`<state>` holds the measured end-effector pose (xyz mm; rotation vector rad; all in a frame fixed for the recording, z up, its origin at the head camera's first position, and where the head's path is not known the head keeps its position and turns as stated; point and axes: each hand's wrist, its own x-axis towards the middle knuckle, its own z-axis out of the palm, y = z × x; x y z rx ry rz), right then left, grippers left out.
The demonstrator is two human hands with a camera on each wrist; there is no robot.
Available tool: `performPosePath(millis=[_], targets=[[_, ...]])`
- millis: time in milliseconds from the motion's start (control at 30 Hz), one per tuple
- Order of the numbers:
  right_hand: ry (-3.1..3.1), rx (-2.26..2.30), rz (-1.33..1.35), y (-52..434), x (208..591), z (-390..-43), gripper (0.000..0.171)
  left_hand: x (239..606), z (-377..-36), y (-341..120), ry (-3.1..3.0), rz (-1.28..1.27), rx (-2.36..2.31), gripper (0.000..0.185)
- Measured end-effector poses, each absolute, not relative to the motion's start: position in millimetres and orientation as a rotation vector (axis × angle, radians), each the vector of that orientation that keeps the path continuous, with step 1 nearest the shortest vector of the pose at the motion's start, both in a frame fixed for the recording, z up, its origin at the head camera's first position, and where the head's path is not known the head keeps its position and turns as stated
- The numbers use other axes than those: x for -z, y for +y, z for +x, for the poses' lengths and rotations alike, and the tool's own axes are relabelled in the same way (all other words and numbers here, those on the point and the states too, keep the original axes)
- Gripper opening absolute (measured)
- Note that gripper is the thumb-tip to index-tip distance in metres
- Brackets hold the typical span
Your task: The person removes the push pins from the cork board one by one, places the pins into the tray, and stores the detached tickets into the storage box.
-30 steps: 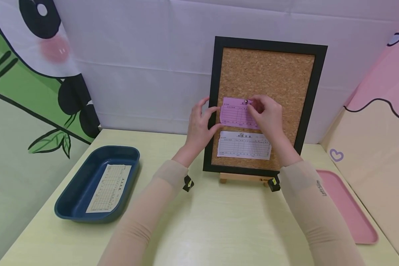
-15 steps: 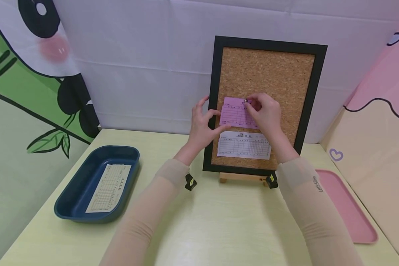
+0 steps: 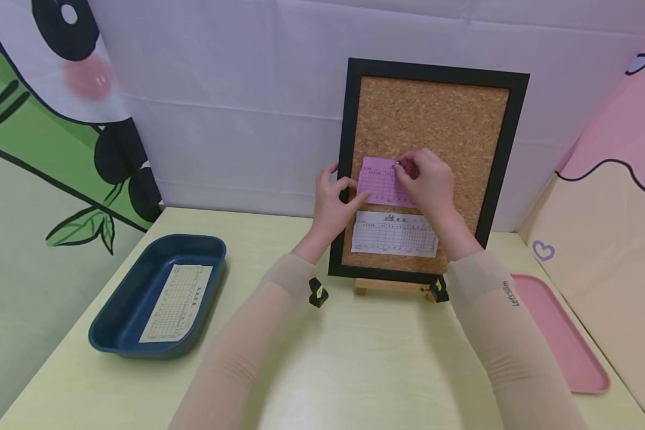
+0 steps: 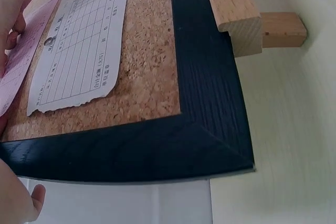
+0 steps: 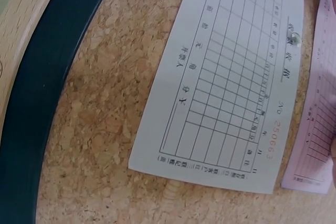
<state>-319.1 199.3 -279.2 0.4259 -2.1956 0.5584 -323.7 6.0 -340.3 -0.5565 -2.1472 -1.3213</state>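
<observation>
A pink receipt slip (image 3: 375, 182) lies flat against a black-framed corkboard (image 3: 435, 116), in its lower half. Thumb and index finger of my right hand (image 3: 432, 184) pinch a small metallic pushpin (image 3: 398, 163) at the slip's top edge; this hand covers the slip's right part. My left hand (image 3: 330, 206) has its thumb on the slip's left side, index finger by the edge and other fingers beside the frame. Just below, a white receipt slip (image 3: 395, 242) hangs from its own pin (image 4: 50, 41); printed rows and a red number (image 5: 274, 140) show in the right wrist view.
The board leans on a wooden stand (image 3: 392, 287) on the pale table (image 3: 349, 364). At left, a deep blue tray (image 3: 104, 322) holds another paper slip (image 3: 177, 304). A pink tray (image 3: 575, 358) sits at right, partly behind the right sleeve. Behind hangs a printed cloth.
My left hand has shifted slightly right, its thumb now over the pink slip's left side. The right hand has moved a touch up and left, staying at the pin.
</observation>
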Motion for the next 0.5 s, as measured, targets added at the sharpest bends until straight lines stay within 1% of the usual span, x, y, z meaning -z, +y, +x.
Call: performPosePath(millis=[233,500], targets=[[-2.093,-0.439,0.509,200.1,283.2,-323.2,0.018,339.7,-323.5,11.5,-2.121,-0.501,1.394,0.022],[-2.016,-0.365,0.568,200.6,285.2,-329.3,0.014,340.1,-324.1,15.2,-2.103,-0.464,1.417,0.023]])
